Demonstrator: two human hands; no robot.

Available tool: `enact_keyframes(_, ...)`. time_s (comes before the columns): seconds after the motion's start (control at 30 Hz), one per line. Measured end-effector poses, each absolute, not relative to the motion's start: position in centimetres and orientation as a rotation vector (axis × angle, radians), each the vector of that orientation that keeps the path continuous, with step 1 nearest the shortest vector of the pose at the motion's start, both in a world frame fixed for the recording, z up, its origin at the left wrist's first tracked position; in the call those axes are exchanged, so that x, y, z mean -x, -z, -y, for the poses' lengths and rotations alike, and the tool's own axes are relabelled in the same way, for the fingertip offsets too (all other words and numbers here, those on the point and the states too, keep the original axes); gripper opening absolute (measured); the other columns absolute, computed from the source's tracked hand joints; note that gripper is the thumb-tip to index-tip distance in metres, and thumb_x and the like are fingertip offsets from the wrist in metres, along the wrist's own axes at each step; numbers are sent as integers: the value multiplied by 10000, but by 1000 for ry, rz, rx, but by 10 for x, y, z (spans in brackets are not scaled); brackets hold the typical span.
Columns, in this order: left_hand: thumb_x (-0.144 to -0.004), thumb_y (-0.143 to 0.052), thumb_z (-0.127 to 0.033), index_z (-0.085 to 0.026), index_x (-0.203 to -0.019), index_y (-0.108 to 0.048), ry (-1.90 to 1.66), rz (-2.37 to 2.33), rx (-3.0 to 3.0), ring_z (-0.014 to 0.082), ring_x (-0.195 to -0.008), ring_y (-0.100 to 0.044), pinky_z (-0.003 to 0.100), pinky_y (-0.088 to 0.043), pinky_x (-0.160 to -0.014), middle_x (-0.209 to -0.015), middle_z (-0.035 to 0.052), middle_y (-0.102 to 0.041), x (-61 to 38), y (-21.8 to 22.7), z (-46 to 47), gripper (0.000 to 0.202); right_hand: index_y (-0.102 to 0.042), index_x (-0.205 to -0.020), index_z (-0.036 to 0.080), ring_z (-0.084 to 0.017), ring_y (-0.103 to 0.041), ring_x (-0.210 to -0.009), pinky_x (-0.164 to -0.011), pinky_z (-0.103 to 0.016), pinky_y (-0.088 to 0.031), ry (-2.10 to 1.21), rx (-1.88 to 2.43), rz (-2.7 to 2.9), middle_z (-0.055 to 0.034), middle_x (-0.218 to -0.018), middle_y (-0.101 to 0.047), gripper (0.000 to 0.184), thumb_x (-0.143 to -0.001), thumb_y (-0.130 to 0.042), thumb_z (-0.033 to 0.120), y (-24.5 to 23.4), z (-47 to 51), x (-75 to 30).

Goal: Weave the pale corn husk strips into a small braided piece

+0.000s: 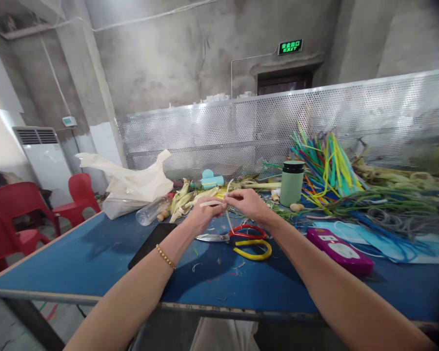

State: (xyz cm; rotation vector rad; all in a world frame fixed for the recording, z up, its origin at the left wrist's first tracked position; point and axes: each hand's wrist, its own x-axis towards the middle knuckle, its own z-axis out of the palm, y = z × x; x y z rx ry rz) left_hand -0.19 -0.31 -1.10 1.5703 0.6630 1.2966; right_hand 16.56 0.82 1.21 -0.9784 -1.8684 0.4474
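Head view, starting from the left: what room is there on the table (76, 265)?

Quite a stretch of blue top shows between its left edge and the black slab (149, 246), with the pale bag (133, 183) and clear bottle (152, 212) standing back from that. In the middle, from the near edge up to the scissors (212, 238), I see just small scraps. Rightward it's tighter: the green tumbler (291, 185) stands upright past the right wrist, the purple box (338, 251) sits near that forearm, and green stems (384, 202) crowd behind.

And the fingers?

Left hand (207, 213): thumb and fingers pressed together on a pale strip (210, 204). Right hand (249, 202): thumb and forefinger pinched close beside it, on the same work. One end pokes up between the hands, another hangs down towards the scissors, all of it raised above the tabletop.

What can't you make out?

The left forearm covers part of the slab. The exact grip is small, and the lower fingers are tucked from sight. Whether that's one strip or two crossing, I can't tell. Far right, the stems run out of view.
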Motion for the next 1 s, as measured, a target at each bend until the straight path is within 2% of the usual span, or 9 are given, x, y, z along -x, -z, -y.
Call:
enact_keyframes(0.1, -643, -737, -264, -127, -643, -675, -1262, -580, -1562, 108, -565, -445, 272, -317, -546, -603, 19, -562, 1, 12, 3, 151, -666, -671, 133, -118, -513, -586, -560, -232, -378, -572, 923, 1827, -4, -617, -606, 180, -706, -622, 304, -10, -7, -162)
enact_keyframes(0.3, -630, -756, -298, -115, -760, -692, -1313, -623, -1463, 94, -580, -449, 253, -305, -545, -634, 9, -554, -2, 15, -2, 233, -641, -646, 119, -108, -476, -546, -523, -232, -351, -574, 932, 1814, -5, -575, -567, 212, -706, -604, 319, -9, -12, -162)
enact_keyframes(0.43, -656, -729, -310, -118, -720, -678, -1354, -663, -1520, 95, -557, -441, 258, -310, -534, -608, 4, -536, -1, 18, -5, 208, -634, -646, 124, -109, -472, -545, -527, -233, -357, -519, 936, 1831, -6, -580, -567, 209, -702, -595, 322, -8, -13, -160)
enact_keyframes(0.67, -613, -689, -178, -108, -642, -655, -1368, -651, -1489, 98, -570, -460, 257, -321, -540, -648, 24, -565, -4, 20, -4, 82, -626, -612, 130, -115, -488, -541, -529, -233, -369, -428, 1031, 1826, -14, -565, -582, 180, -686, -596, 292, -9, -6, -155)
enact_keyframes(0.9, -578, -689, -151, -111, -566, -615, -1380, -672, -1448, 90, -529, -432, 254, -294, -505, -562, 3, -523, -8, 20, -4, 85, -620, -604, 131, -107, -460, -524, -513, -230, -339, -426, 1098, 1867, 2, -547, -553, 197, -716, -571, 285, -7, -8, -157)
enact_keyframes(0.97, -568, -693, -154, -112, -565, -617, -1339, -701, -1446, 87, -518, -430, 250, -288, -493, -557, 2, -522, -6, 20, -4, 87, -630, -605, 137, -115, -463, -531, -527, -242, -327, -317, 1131, 1945, -3, -544, -554, 247, -758, -560, 318, -9, -8, -161)
enact_keyframes(1.0, -567, -696, -165, -112, -573, -622, -1310, -739, -1448, 84, -511, -428, 247, -283, -486, -561, 2, -525, -4, 20, -5, 91, -623, -584, 142, -121, -465, -537, -543, -253, -322, -163, 1162, 1955, -11, -538, -553, 299, -791, -541, 342, -11, -7, -162)
